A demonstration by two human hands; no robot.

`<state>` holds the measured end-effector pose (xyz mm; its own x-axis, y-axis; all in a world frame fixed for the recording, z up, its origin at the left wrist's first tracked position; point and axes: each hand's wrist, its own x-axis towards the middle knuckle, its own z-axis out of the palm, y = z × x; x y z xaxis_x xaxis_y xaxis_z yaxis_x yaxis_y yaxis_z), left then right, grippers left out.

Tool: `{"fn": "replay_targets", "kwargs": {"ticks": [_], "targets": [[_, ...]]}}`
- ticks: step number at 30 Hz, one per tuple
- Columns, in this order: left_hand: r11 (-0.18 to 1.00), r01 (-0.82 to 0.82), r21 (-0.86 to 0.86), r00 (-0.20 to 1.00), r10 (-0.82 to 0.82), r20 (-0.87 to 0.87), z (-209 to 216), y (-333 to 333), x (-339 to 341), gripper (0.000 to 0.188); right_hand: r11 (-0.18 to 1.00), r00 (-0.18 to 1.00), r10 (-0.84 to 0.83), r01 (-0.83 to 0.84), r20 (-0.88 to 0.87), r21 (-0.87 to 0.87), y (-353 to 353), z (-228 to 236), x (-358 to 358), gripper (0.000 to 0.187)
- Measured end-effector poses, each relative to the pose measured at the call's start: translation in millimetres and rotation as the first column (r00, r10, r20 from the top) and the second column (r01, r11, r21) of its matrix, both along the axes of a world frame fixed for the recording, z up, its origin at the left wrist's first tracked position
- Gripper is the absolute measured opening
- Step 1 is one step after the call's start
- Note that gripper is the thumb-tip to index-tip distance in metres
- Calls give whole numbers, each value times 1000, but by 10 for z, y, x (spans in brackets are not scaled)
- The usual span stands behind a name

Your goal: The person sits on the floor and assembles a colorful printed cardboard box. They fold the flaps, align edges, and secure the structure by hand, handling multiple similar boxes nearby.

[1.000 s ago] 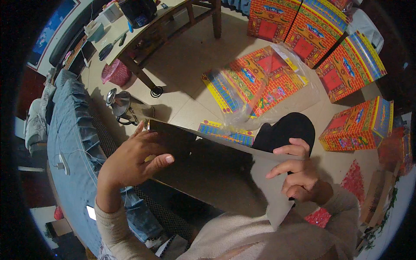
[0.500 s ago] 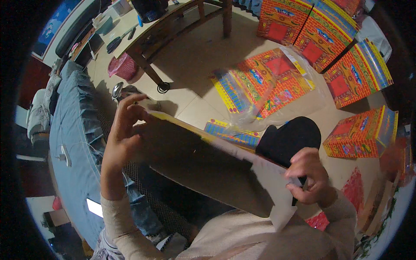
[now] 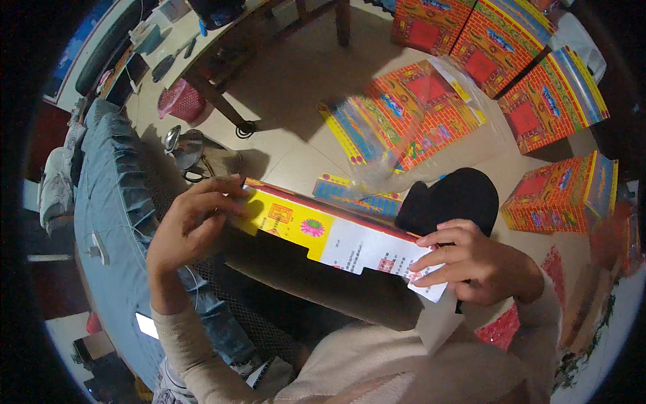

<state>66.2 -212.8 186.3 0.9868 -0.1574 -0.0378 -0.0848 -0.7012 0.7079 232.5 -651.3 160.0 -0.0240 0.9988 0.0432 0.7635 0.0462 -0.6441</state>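
In front of me I hold a partly folded cardboard box [image 3: 328, 283], with its plain dark inner side towards me. A long printed flap [image 3: 311, 227], yellow with a pink flower at its left and white at its right, is bent over along the top edge. My left hand [image 3: 196, 225] grips the flap's yellow end, fingertips on the edge. At the white end, my right hand [image 3: 474, 262] lays its fingers across the printed face; its thumb is hidden. A pale corner piece [image 3: 437, 328] hangs below my right hand.
Ahead on the tiled floor lie flat red-and-yellow printed boxes [image 3: 420, 114] under clear plastic. Similar boxes [image 3: 552, 101] stand at the right. A black slipper-like shape [image 3: 454, 202] is just beyond my hands. A wooden table [image 3: 222, 101], pink basket [image 3: 182, 102] and blue-covered sofa [image 3: 111, 202] are leftward.
The flap has been folded over towards me, so its printed yellow and white face shows. My left hand has lowered, and my right fingers have spread onto the flap.
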Motion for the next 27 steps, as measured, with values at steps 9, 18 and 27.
{"fn": "replay_targets", "kwargs": {"ticks": [9, 18, 27], "targets": [[997, -52, 58, 998, 54, -28, 1, -78, 115, 39, 998, 982, 24, -35, -188, -56, -201, -3, 57, 27], [980, -130, 153, 986, 111, 123, -180, -299, 301, 49, 978, 967, -209, 211, -145, -2, -117, -159, -56, 26], [957, -86, 277, 990, 52, 129, -242, -356, 444, 50, 951, 949, -309, 309, -62, -15, -108, -202, -141, 22]]}}
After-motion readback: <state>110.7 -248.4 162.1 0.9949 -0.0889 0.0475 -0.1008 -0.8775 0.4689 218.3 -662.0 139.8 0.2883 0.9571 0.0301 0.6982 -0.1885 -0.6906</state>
